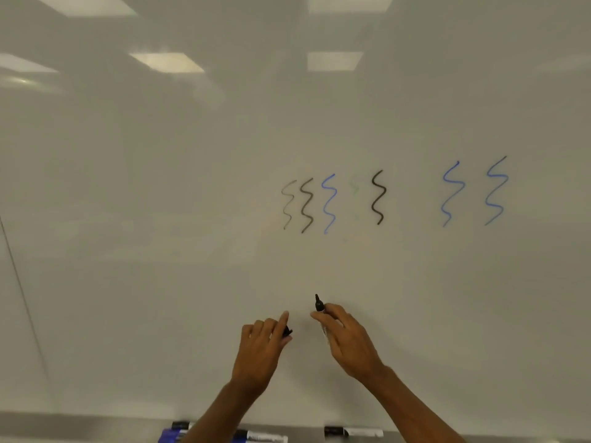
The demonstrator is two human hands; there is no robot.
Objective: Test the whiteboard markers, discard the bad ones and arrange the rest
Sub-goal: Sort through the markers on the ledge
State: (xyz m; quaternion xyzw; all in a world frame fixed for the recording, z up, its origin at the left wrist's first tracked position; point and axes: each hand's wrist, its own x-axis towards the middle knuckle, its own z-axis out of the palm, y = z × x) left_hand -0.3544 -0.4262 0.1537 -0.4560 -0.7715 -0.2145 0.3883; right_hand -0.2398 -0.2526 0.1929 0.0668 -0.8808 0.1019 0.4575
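- Right hand (348, 343) pinches the uncapped black marker (319, 304), tip toward 12 o'clock, probably for a test stroke on the whiteboard (192, 251).
- Left hand (259, 350), at its 9 o'clock, grips the cap (287, 331), ready for recapping.
- Other markers (353, 431) lie on the tray (96, 425) at 6 o'clock.

Whiteboard (160, 219): pale grey-white, glossy, with bright rectangular reflections. Wavy test strokes, left to right: faint grey squiggle (288, 204); brown-black squiggle (307, 205); blue squiggle (329, 203); greenish trace (354, 185), barely visible; solid black squiggle (378, 197); second blue squiggle (453, 193); last blue squiggle (496, 190), dark at its top. Uncapped marker (319, 304) in the right hand (348, 343): black tip. Cap (287, 331) in the left hand (260, 350): black. Tray (96, 423): dull grey. On it: black-capped marker (353, 431) with white barrel; another white-barrelled marker (260, 437), dark cap; blue marker (169, 435) at the left.
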